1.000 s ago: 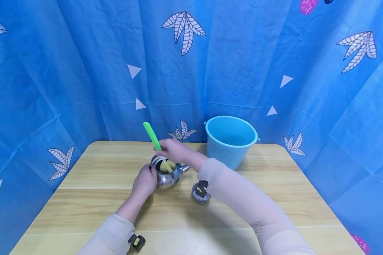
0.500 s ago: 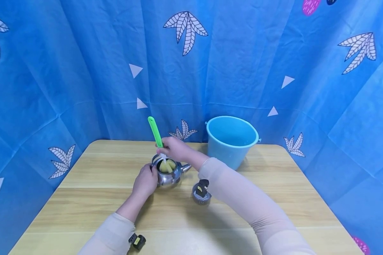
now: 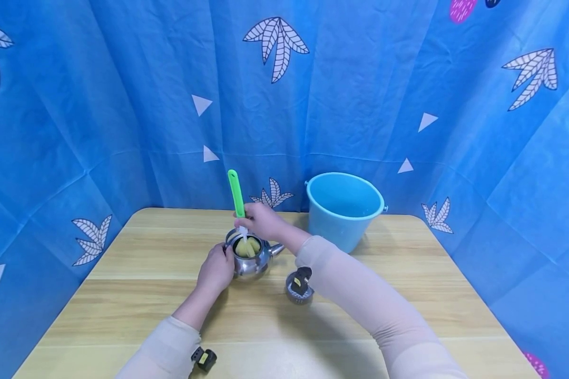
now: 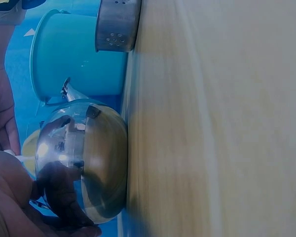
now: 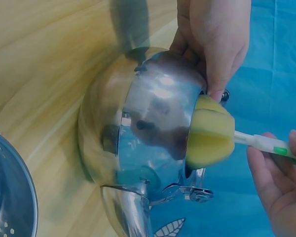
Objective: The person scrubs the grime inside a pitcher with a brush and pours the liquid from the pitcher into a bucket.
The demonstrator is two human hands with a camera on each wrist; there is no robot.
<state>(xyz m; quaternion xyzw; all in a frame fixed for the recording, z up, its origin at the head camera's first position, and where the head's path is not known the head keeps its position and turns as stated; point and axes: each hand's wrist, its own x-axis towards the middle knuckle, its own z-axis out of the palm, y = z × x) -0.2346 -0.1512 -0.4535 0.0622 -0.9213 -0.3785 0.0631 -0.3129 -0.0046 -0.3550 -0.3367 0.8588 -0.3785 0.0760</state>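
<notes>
A shiny steel teapot [image 3: 250,268] sits on the wooden table with its spout to the right. My left hand [image 3: 216,267] grips it at the left side of the rim, thumb near the opening. In my right hand [image 3: 262,220] is a sponge bottle brush [image 3: 236,193] with a green and white handle, held between thumb and fingers. The brush's yellow sponge head [image 5: 212,136] is partly inside the teapot's mouth, and its lower part is hidden by the wall. Fingers of the left hand lie against the steel in the left wrist view.
A perforated metal strainer [image 3: 300,297] stands on the table below the right forearm. Behind it, at the back right, is a light blue bucket [image 3: 334,231]. Blue patterned curtain [image 3: 180,126] surrounds the table's [image 3: 137,295] back and sides.
The brush handle has swung from leaning left to nearly upright, its top moving right and up. The right hand has shifted slightly right. The left hand and teapot stay in place.
</notes>
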